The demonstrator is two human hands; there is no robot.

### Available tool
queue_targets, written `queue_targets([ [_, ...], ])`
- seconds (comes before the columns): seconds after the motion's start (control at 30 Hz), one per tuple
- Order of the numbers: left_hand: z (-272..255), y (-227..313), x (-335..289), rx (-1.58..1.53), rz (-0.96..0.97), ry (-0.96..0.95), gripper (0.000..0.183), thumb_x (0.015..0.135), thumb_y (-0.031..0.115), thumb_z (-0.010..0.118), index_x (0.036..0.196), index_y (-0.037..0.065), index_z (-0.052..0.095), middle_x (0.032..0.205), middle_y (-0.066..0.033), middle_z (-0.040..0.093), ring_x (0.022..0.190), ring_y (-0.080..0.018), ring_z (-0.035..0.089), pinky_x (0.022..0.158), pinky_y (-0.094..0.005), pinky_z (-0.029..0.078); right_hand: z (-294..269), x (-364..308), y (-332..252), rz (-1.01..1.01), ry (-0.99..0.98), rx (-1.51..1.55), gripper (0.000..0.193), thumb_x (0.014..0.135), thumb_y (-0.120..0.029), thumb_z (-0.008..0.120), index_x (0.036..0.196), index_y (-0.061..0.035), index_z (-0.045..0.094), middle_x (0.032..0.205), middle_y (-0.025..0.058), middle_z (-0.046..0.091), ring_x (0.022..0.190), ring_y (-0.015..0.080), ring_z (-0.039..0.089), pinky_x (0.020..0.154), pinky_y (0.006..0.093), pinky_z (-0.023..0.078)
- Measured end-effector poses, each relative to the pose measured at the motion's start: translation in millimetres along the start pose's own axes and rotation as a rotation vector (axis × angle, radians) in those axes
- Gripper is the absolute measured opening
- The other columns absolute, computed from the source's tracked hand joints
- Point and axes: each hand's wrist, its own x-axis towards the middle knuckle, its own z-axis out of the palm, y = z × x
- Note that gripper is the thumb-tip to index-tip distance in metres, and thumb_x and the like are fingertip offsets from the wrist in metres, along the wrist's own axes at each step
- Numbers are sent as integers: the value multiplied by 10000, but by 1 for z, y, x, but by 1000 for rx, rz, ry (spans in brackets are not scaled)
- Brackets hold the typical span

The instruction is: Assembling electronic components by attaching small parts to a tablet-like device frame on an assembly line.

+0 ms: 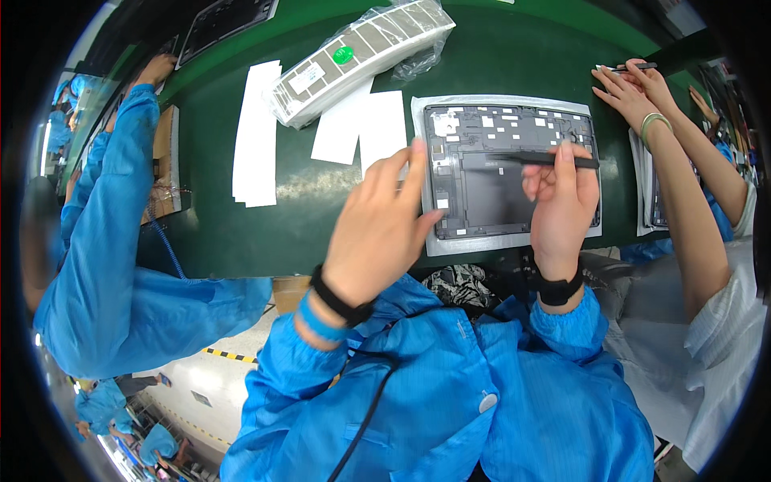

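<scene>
A dark grey tablet back housing [514, 197] with small white pads on it lies in front of me on a pale foam sheet [474, 247]. Over its right half, my right hand [564, 205] grips black tweezers [540, 158], their tip pointing left above the housing's middle. My left hand [377, 221] is slightly blurred at the housing's left edge. Its fingers are stretched and the thumb stands apart, with nothing visible in it; whether it touches the housing I cannot tell.
White paper strips [257, 136] and a plastic-wrapped stack of label sheets [361, 60] lie on the green table [209, 233]. A co-worker's hands [634, 96] work at the right beside another housing. At the left, another person's blue sleeve [112, 217] reaches forward near a cardboard box [166, 161].
</scene>
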Motion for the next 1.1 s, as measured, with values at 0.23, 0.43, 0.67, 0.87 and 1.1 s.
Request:
queue_targets([
  [0.23, 10, -22, -65, 50, -115, -91, 648, 856, 163, 659, 1436, 29, 402, 1457, -157, 427, 1373, -338, 372, 1096, -461, 319, 19, -40, 11, 143, -245, -75, 125, 941, -97, 621, 972, 0, 548, 725, 83, 626, 621, 115, 615, 550, 229, 500],
  [0.43, 26, -24, -71, 71, -127, -22, 607, 871, 206, 618, 1435, 81, 430, 1479, -111, 417, 1387, -298, 367, 1116, -479, 271, 42, -38, 30, -126, -344, -325, 114, 936, -96, 627, 919, 17, 625, 803, 71, 670, 693, 98, 640, 611, 225, 531],
  [0.67, 26, -22, -69, 128, -112, -17, 564, 832, 202, 586, 1391, 199, 513, 1425, -110, 448, 1349, -300, 399, 1095, -494, 281, 40, -34, 43, 45, -328, -211, 147, 952, -121, 607, 949, 26, 613, 800, 73, 661, 678, 103, 630, 613, 230, 520],
  [0.87, 26, -22, -68, 131, -122, -21, 565, 815, 199, 592, 1377, 206, 529, 1422, -109, 449, 1340, -293, 402, 1088, -496, 283, 40, -33, 43, 47, -307, -254, 152, 956, -129, 602, 947, 23, 609, 777, 68, 649, 678, 99, 625, 599, 227, 506],
  [1.1, 28, -24, -68, 127, -118, -18, 571, 805, 194, 598, 1373, 205, 532, 1423, -107, 449, 1337, -293, 404, 1089, -500, 280, 42, -34, 43, 27, -309, -268, 155, 965, -132, 586, 948, 21, 606, 755, 68, 646, 662, 98, 613, 591, 230, 495],
])
